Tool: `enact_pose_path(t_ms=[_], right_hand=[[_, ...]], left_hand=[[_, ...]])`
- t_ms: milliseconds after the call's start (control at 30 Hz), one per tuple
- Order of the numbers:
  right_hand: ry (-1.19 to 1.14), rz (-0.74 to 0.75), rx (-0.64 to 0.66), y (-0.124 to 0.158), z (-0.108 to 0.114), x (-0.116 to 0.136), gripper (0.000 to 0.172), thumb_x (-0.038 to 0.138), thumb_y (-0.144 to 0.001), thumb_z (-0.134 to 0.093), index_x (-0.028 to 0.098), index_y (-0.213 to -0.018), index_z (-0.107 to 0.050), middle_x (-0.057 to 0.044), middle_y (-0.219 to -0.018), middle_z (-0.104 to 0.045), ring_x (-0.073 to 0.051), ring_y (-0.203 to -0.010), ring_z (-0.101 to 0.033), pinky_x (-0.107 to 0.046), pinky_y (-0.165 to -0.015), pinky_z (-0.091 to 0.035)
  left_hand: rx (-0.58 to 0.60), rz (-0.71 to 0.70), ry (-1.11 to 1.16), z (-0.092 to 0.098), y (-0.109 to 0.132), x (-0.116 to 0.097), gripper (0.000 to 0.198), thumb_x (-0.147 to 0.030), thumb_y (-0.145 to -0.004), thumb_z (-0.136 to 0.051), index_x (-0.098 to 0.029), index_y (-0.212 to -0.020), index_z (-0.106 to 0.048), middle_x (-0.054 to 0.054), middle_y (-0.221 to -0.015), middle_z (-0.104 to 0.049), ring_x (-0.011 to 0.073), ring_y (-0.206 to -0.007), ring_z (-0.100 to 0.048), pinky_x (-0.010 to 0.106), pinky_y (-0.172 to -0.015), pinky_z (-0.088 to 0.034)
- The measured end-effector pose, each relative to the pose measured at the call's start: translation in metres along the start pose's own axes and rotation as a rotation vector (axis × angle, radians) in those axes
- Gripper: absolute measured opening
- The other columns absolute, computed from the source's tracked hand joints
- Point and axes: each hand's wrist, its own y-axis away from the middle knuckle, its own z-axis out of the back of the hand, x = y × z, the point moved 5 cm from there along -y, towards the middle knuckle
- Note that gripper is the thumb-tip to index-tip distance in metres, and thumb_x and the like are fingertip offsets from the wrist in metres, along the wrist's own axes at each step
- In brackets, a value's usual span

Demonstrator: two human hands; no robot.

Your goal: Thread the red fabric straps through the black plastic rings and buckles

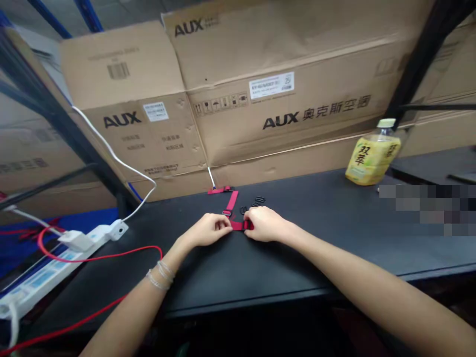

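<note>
Cardboard cartons point(282, 119) printed AUX are stacked hard against the back of a black work surface point(308, 208), between dark rack uprights point(48, 109), and they seem to serve as a backstop for whatever sits there. Off to the far right, a green-capped tea bottle point(373, 154) stands near the cartons, probably put there to stay out of the way of the work. A pixelated patch covers part of the surface beyond it, so I can't say what lies there. On the left, a white power strip point(48, 277) sits at the surface's edge, with a red cable point(100, 259) and a white cable point(115, 158) looping from it, well away from the hands.

Directly in front of the person, a red webbing strap point(238, 225) lies on the surface, running back through a small slider point(226, 213) to a crosswise length near the cartons. The left grip point(211, 230) and the right grip point(265, 224) are both closed in pinches on the strap, just apart from each other, which looks like a way to keep the webbing flat and controlled. A few black rings point(251, 205) lie just beyond the right grip, within easy reach.
</note>
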Motion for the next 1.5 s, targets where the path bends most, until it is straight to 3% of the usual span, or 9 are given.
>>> enact_pose_path(t_ms=[1500], right_hand=[[0.012, 0.011, -0.008, 0.0004, 0.0007, 0.0012, 0.026, 0.034, -0.079, -0.055, 0.016, -0.092, -0.067, -0.013, -0.096, -0.071, -0.026, -0.087, -0.068, -0.029, -0.071, -0.047]], left_hand=[[-0.002, -0.008, -0.010, 0.0008, 0.0003, -0.0021, 0.034, -0.045, -0.084, -0.052, -0.015, -0.086, -0.067, 0.002, -0.069, -0.064, 0.0124, -0.061, -0.054, 0.023, -0.059, -0.039]])
